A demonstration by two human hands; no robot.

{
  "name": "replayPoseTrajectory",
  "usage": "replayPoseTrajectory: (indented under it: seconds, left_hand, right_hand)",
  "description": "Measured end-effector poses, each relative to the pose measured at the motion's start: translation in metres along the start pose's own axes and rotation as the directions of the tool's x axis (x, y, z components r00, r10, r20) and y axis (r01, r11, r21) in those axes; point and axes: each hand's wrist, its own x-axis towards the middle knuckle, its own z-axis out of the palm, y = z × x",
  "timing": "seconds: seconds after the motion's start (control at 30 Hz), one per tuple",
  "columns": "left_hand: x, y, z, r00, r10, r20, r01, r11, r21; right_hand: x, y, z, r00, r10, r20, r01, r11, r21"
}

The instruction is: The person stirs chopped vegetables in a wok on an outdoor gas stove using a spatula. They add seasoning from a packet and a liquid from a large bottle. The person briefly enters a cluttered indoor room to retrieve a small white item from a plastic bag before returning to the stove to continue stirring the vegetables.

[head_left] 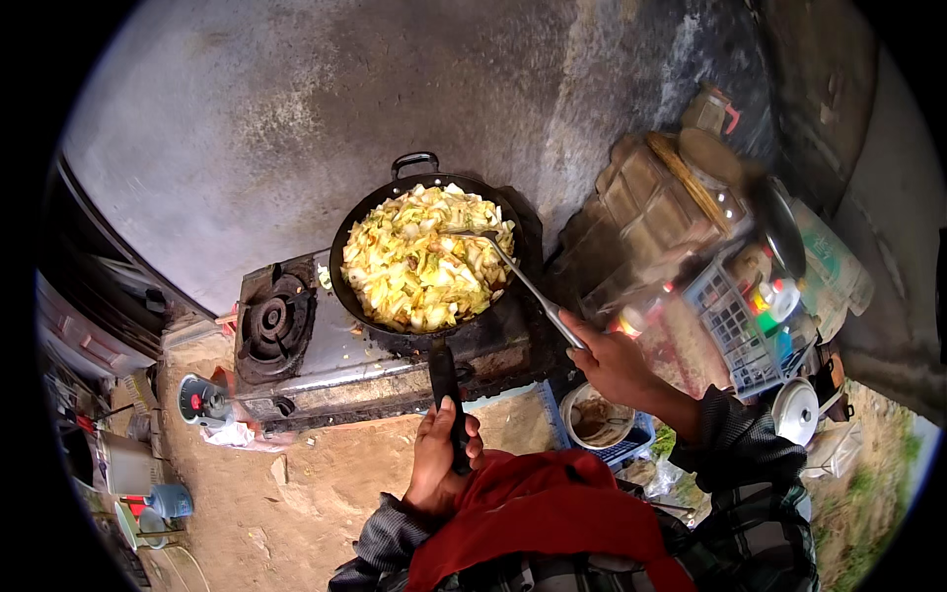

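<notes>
A black wok [340, 280] full of chopped cabbage [414, 261] sits over the right side of a two-burner gas stove [345, 385]. My left hand [440, 452] is wrapped round the wok's black handle [443, 380], which points toward me. In my right hand [614, 363] is the grip of a metal spatula [534, 288]. The spatula's blade rests among the cabbage at the right of the wok, partly covered by the pieces. Some stray cabbage bits [324, 276] lie on the stove top beside the wok's left rim.
The stove's left burner [277, 318] is uncovered. Right of the stove are a blue-grey plastic basket [735, 331] of bottles, a white bucket [595, 419] and a lidded white pot [796, 410]. A grey wall [326, 109] rises behind. A kitchen scale [202, 400] stands at the stove's left.
</notes>
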Motion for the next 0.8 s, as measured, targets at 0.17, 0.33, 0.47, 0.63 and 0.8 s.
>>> replayPoseTrajectory:
  seconds: [0.17, 0.33, 0.47, 0.63, 0.8]
  left_hand:
    - [0.001, -0.001, -0.004, 1.0, 0.008, 0.018, -0.008, 1.0, -0.02]
    - [0.003, 0.0, -0.002, 1.0, -0.001, 0.018, 0.001, 1.0, -0.017]
    - [0.001, -0.002, -0.006, 1.0, 0.01, 0.002, -0.01, 1.0, 0.009]
    - [0.0, 0.001, 0.0, 1.0, 0.002, 0.008, -0.002, 1.0, -0.009]
    - [-0.001, -0.001, -0.002, 1.0, 0.008, -0.012, -0.008, 1.0, 0.003]
  right_hand:
    - [-0.002, -0.002, -0.033, 0.996, -0.011, -0.092, 0.025, 0.987, 0.156]
    - [0.042, -0.007, -0.06, 0.988, 0.151, -0.034, -0.134, 0.942, 0.307]
    - [0.092, 0.011, -0.053, 0.979, 0.197, 0.05, -0.2, 0.89, 0.409]
    - [0.156, 0.034, -0.043, 0.89, 0.291, 0.353, -0.453, 0.664, 0.595]
    - [0.179, 0.036, -0.036, 0.86, 0.166, 0.482, -0.468, 0.634, 0.615]
